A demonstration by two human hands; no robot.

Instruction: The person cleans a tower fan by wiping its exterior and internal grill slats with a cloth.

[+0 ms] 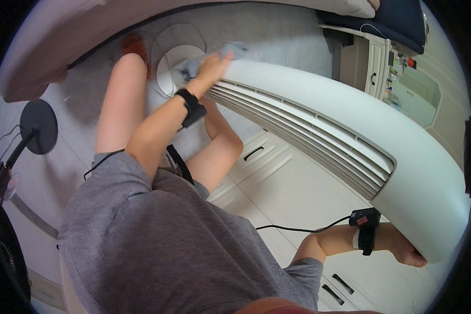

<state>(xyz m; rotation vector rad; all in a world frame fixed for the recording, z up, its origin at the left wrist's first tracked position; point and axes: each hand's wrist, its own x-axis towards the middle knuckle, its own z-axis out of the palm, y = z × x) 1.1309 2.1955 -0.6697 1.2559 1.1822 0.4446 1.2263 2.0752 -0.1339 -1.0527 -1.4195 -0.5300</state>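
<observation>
A tall white floor-standing air conditioner [376, 114] with long louvres [298, 117] curves from upper centre to lower right. My left hand [213, 70], blurred, holds a grey cloth [234, 50] against its lower part, just beyond the end of the louvres. Some of the cloth hangs out on the near side of the hand. At the opposite end of the casing, my right hand [410, 253] is against the edge with its fingers curled; part of it is hidden by the casing. Each wrist bears a black strapped device.
A round white base [168, 72] and a thin cable lie on the grey tiled floor. White cabinets [290, 176] with black handles stand behind the louvres. A sofa [62, 43] runs along the upper left, and a black stand with a round foot [39, 125] is at the left.
</observation>
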